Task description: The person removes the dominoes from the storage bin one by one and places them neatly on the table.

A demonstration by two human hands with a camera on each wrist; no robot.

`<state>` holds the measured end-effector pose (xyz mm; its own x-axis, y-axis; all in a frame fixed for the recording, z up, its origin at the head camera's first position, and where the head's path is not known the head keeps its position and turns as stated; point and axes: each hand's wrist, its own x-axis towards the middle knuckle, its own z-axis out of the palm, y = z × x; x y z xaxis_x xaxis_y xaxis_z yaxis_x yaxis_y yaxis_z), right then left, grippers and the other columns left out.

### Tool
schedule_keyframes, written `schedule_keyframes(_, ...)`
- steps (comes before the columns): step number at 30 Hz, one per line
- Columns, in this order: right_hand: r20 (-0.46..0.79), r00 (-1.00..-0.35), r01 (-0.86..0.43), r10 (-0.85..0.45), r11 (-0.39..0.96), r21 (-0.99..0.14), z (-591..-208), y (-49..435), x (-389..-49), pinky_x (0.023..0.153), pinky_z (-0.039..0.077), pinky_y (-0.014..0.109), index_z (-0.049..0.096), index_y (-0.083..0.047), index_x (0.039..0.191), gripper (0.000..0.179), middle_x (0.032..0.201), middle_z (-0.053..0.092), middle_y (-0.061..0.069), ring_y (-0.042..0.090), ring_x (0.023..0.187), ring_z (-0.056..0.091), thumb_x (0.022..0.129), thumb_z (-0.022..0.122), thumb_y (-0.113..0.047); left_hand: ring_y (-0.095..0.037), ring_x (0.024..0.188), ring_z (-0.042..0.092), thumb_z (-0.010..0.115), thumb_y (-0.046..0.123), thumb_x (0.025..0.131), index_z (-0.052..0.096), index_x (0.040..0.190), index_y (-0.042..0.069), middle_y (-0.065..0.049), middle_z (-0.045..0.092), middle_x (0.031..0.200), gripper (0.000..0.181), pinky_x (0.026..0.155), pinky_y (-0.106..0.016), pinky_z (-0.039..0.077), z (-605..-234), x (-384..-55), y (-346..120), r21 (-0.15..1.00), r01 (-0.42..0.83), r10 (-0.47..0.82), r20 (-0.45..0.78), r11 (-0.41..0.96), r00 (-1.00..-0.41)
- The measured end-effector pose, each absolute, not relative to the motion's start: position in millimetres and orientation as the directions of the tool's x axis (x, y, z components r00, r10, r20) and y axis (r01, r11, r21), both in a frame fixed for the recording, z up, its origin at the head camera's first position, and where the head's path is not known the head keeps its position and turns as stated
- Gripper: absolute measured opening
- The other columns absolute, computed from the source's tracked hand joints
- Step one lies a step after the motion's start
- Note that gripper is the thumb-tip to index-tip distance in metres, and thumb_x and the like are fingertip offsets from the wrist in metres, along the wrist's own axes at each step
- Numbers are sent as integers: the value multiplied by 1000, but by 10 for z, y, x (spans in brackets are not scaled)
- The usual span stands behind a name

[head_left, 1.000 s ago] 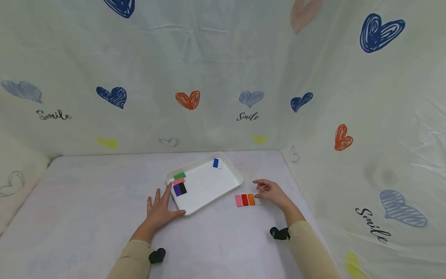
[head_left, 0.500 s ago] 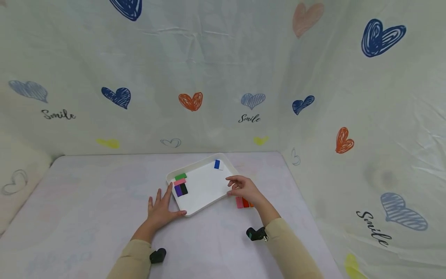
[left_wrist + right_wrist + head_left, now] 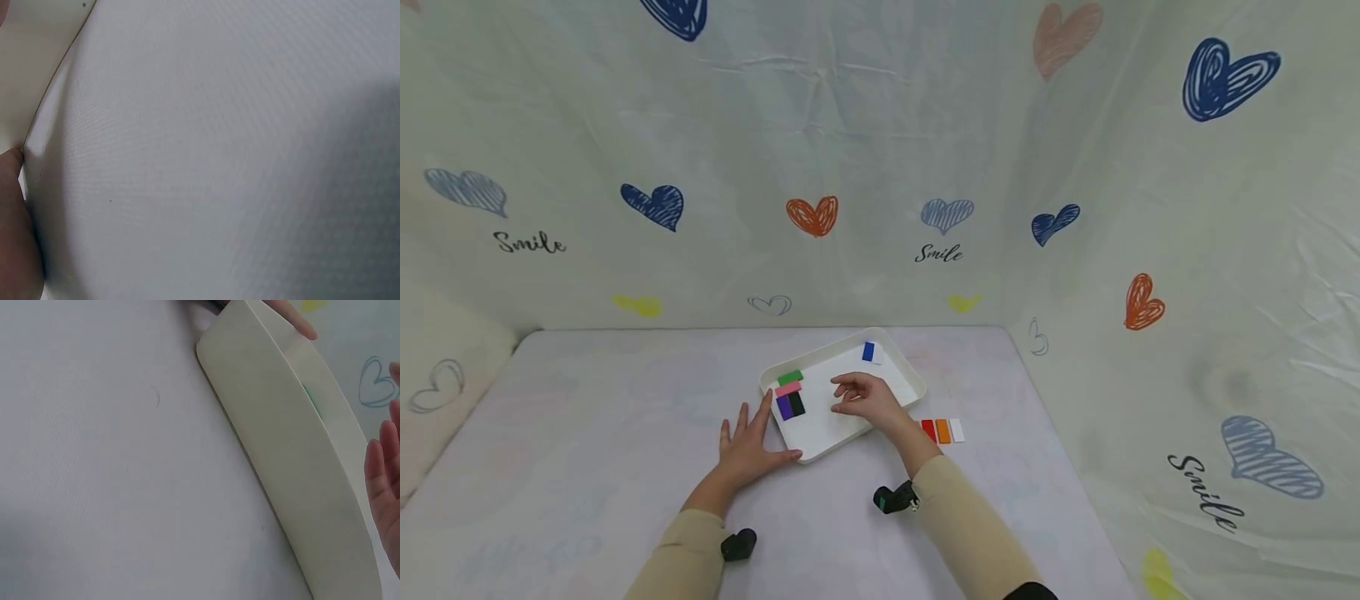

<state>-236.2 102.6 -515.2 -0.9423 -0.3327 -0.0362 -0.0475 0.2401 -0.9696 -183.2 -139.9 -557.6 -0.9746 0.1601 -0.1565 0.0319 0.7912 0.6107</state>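
A shallow white tray (image 3: 827, 446) lies at an angle on the table. My left hand (image 3: 748, 450) is spread at its left end, index fingertip and thumb at the rim; a thumb (image 3: 15, 231) shows beside the wall in the left wrist view. My right hand (image 3: 872, 398) hovers over the tray's middle with bent fingers, and I cannot tell whether it pinches something pale. In the tray's left end lie a green tile (image 3: 790, 377), a pink tile (image 3: 787, 389), a purple tile (image 3: 784, 407) and a black tile (image 3: 797, 403). A blue tile (image 3: 868, 351) lies at the far right corner beside a white one.
Right of the tray a row on the table shows a red tile (image 3: 928, 430), an orange tile (image 3: 943, 431) and a white tile (image 3: 957, 430); my right forearm covers the row's left end. A heart-printed curtain (image 3: 880, 275) hangs behind the table.
My right hand has moved left from the white end of the tile row to above the tray's middle. The left hand stays at the tray's rim.
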Motion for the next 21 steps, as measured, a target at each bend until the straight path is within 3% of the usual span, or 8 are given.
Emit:
schedule_keyframes(9,-81,-936,-5,-342,242,-970,-5193,709,-2448,69,47,18,60,8,125,43,108,65,25,16,83,57,84,73,4,-49,143,0,79,56,71,5,156,7,-30,19,155,124,109,-63,-12,-5574,-1844,-1423,605,24,160,-171,796,-972)
schedule_keyframes(17,-138,-938,52,-320,261,-964,-5320,515,-2549,72,51,21,67,-5,120,41,99,68,5,9,78,59,81,77,2,-50,143,1,79,59,70,4,156,8,-31,20,154,125,110,-63,-11,-5574,-1845,-1422,602,29,160,-166,798,-973)
schedule_keyframes(21,-161,-938,81,-308,256,-963,-5380,463,-2590,77,53,24,68,-6,119,41,97,67,3,11,81,62,80,78,2,-50,143,1,78,60,70,4,156,9,-30,20,154,125,110,-63,-10,-5579,-1847,-1419,600,31,163,-168,800,-972)
